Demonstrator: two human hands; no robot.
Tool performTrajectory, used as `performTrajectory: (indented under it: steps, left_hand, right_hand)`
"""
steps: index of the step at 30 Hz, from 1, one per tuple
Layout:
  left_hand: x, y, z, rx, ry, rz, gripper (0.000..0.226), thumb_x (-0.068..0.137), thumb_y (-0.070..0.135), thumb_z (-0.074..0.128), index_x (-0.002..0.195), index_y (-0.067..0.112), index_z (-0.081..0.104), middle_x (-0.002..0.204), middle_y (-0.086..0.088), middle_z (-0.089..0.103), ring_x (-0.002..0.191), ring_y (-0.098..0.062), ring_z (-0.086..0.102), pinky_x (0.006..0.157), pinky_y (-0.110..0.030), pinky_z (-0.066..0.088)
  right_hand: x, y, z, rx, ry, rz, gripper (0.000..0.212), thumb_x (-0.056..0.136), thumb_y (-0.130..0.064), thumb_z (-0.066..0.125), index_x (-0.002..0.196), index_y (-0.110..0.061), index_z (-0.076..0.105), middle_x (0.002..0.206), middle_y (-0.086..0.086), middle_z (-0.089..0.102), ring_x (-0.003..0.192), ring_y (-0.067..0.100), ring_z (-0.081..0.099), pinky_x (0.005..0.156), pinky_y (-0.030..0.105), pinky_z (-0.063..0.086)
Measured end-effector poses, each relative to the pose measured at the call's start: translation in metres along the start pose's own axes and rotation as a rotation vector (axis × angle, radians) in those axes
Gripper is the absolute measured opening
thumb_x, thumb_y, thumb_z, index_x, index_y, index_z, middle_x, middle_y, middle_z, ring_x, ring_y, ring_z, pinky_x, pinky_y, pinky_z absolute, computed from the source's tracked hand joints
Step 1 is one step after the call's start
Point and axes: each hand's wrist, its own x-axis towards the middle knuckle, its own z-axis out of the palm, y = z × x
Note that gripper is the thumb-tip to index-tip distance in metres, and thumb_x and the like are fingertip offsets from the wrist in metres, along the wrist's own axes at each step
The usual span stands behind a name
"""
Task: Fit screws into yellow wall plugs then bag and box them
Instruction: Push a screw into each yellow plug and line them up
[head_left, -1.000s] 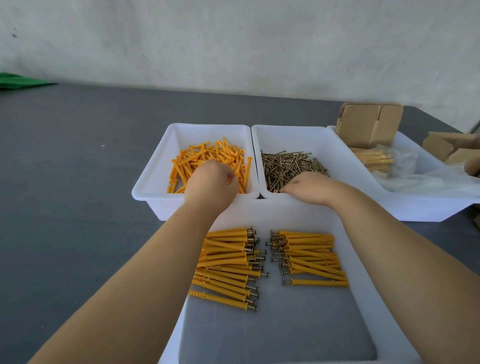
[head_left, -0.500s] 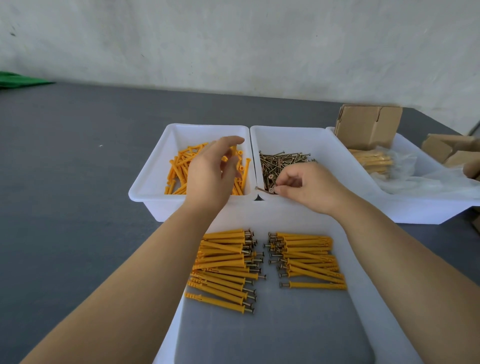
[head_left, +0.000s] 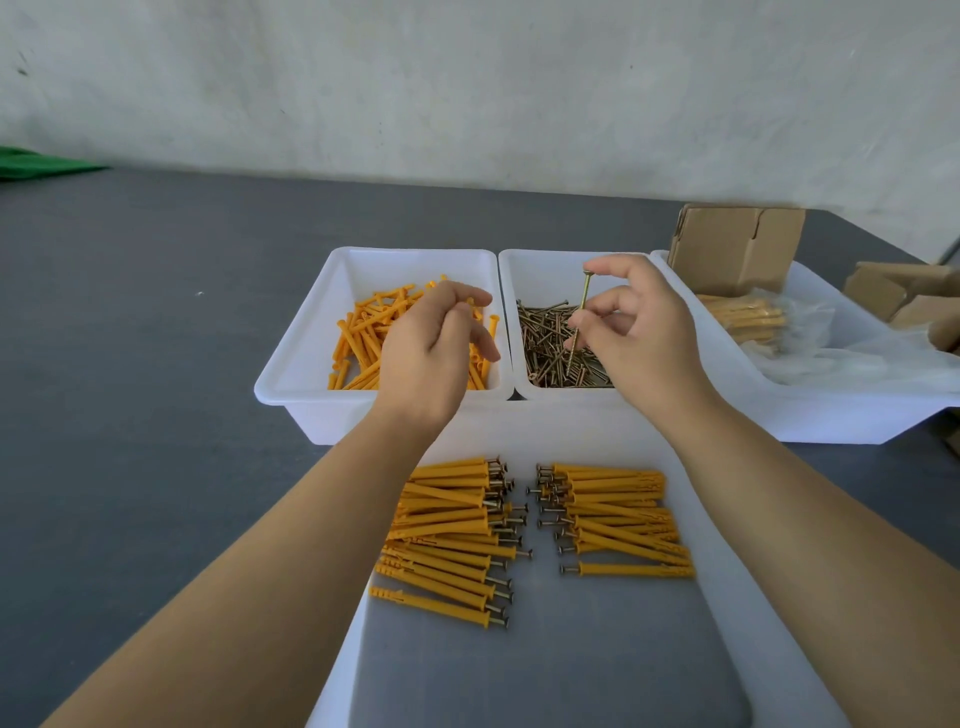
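Above the two white bins at the far edge of the tray, seen from the head camera, the right hand (head_left: 641, 332) pinches a single screw (head_left: 577, 326) near-upright, head up, lifted clear of the loose screws (head_left: 550, 345) in the right bin (head_left: 545, 262), likely so its point can be guided into a plug. The left hand (head_left: 434, 345) hangs over the left bin (head_left: 311, 364) of yellow wall plugs (head_left: 363, 332) with fingers curled; whether it holds a plug I cannot tell. Nearer, the tray (head_left: 737, 597) carries two rows of assembled plugs (head_left: 452, 525), screw heads facing the middle gap, probably for easy gathering. Off to the right, a third bin (head_left: 857, 415) holds bagged plugs (head_left: 748, 317) and a cardboard box (head_left: 732, 249).
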Motion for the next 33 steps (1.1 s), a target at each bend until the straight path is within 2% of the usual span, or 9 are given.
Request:
performTrajectory:
  steps: [3, 6, 11, 13, 17, 21, 24, 28, 33]
  left_hand:
    - [0.001, 0.000, 0.000, 0.180, -0.127, -0.040, 0.044, 0.098, 0.004, 0.034, 0.128, 0.018, 0.063, 0.096, -0.001, 0.060, 0.088, -0.011, 0.050, 0.079, -0.019, 0.041]
    - [-0.001, 0.000, 0.002, 0.372, -0.271, 0.027, 0.050, 0.097, -0.002, 0.039, 0.142, 0.014, 0.051, 0.105, -0.004, 0.045, 0.101, -0.016, 0.044, 0.080, -0.013, 0.034]
    - [-0.010, 0.004, 0.003, 0.209, -0.248, 0.105, 0.038, 0.088, -0.003, 0.065, 0.120, 0.016, 0.067, 0.088, 0.006, 0.068, 0.074, -0.011, 0.069, 0.077, -0.027, 0.056]
    - [-0.010, 0.004, 0.002, 0.072, -0.185, 0.095, 0.028, 0.085, 0.000, 0.071, 0.108, 0.015, 0.069, 0.088, 0.005, 0.074, 0.079, -0.007, 0.072, 0.074, -0.025, 0.058]
    - [-0.008, 0.009, 0.001, -0.087, -0.083, 0.107, 0.011, 0.094, 0.009, 0.064, 0.106, 0.010, 0.066, 0.088, 0.002, 0.076, 0.076, -0.011, 0.071, 0.059, -0.028, 0.055]
    - [-0.007, 0.009, -0.002, -0.096, -0.040, 0.039, 0.022, 0.105, 0.023, 0.045, 0.100, 0.011, 0.063, 0.056, 0.004, 0.058, 0.050, -0.009, 0.047, 0.053, -0.022, 0.041]
    - [-0.007, 0.010, -0.003, -0.131, -0.232, -0.129, 0.034, 0.107, 0.030, 0.036, 0.085, 0.010, 0.053, 0.050, 0.006, 0.043, 0.047, -0.010, 0.037, 0.051, -0.025, 0.034]
    - [-0.011, 0.013, 0.003, -0.142, -0.492, -0.253, 0.031, 0.107, 0.028, 0.033, 0.088, 0.009, 0.049, 0.059, 0.003, 0.034, 0.045, -0.011, 0.027, 0.045, -0.023, 0.022]
    - [-0.013, 0.012, 0.005, -0.092, -0.558, -0.244, 0.032, 0.107, 0.019, 0.030, 0.082, 0.009, 0.047, 0.068, -0.005, 0.033, 0.046, -0.012, 0.026, 0.041, -0.021, 0.022]
  right_hand:
    - [-0.005, -0.007, 0.005, -0.012, -0.022, -0.050, 0.038, 0.091, -0.009, 0.066, 0.125, -0.023, 0.054, 0.084, -0.004, 0.071, 0.077, 0.015, 0.071, 0.077, 0.037, 0.058]
    - [-0.009, -0.013, 0.009, -0.003, -0.008, -0.098, 0.039, 0.092, -0.008, 0.065, 0.128, -0.019, 0.054, 0.084, -0.005, 0.070, 0.077, 0.013, 0.070, 0.078, 0.036, 0.057]
    - [-0.014, -0.020, 0.013, 0.001, 0.006, -0.163, 0.040, 0.091, -0.005, 0.065, 0.129, -0.015, 0.054, 0.083, -0.006, 0.068, 0.075, 0.009, 0.069, 0.074, 0.031, 0.057]
    - [-0.014, -0.020, 0.013, -0.003, -0.003, -0.164, 0.040, 0.092, -0.006, 0.065, 0.129, -0.015, 0.054, 0.083, -0.004, 0.069, 0.075, 0.011, 0.069, 0.074, 0.034, 0.057]
    - [-0.015, -0.020, 0.015, -0.001, -0.024, -0.134, 0.040, 0.091, -0.007, 0.066, 0.128, -0.017, 0.055, 0.084, -0.002, 0.069, 0.075, 0.013, 0.070, 0.074, 0.038, 0.058]
    - [-0.016, -0.023, 0.017, 0.105, -0.022, -0.074, 0.036, 0.091, -0.007, 0.067, 0.123, -0.019, 0.055, 0.080, -0.006, 0.072, 0.074, 0.007, 0.072, 0.073, 0.023, 0.057]
    - [-0.014, -0.025, 0.018, 0.257, 0.023, 0.049, 0.034, 0.090, -0.006, 0.066, 0.119, -0.022, 0.056, 0.081, -0.005, 0.075, 0.073, 0.007, 0.073, 0.072, 0.020, 0.057]
    - [-0.013, -0.026, 0.018, 0.407, 0.142, 0.175, 0.034, 0.091, -0.006, 0.066, 0.118, -0.024, 0.053, 0.082, -0.003, 0.076, 0.076, 0.013, 0.074, 0.070, 0.023, 0.058]
    - [-0.011, -0.026, 0.015, 0.538, 0.196, 0.271, 0.034, 0.092, -0.006, 0.066, 0.117, -0.024, 0.052, 0.084, 0.003, 0.077, 0.079, 0.019, 0.075, 0.069, 0.025, 0.057]
